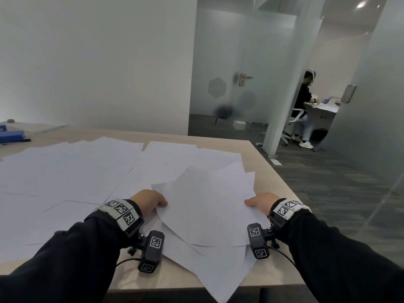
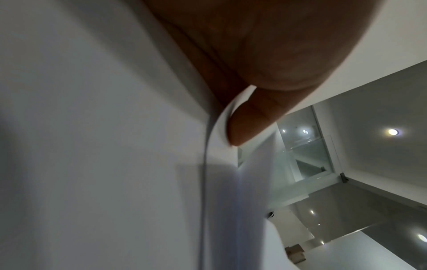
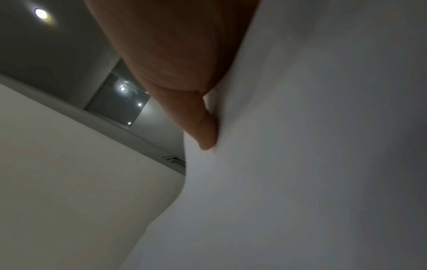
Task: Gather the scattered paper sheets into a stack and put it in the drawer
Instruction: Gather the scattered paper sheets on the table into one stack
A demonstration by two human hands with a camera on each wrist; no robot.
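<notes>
Many white paper sheets [image 1: 91, 171] lie scattered over the light wooden table [image 1: 275, 171]. A loose, uneven bundle of sheets [image 1: 207, 206] is lifted off the near right part of the table between both hands. My left hand [image 1: 150, 201] pinches the bundle's left edge, thumb on top [image 2: 245, 127], fingers hidden beneath. My right hand [image 1: 260, 203] pinches the right edge the same way, with its thumb [image 3: 203, 127] pressed on the paper. Corners of lower sheets [image 1: 218, 281] hang over the table's near edge. No drawer is in view.
Blue items [image 1: 11, 134] and a flat folder lie at the table's far left. Right of the table is grey carpet floor [image 1: 328, 193] and a glass partition [image 1: 229, 73]. A person sits at a desk [image 1: 306, 101] in the room beyond.
</notes>
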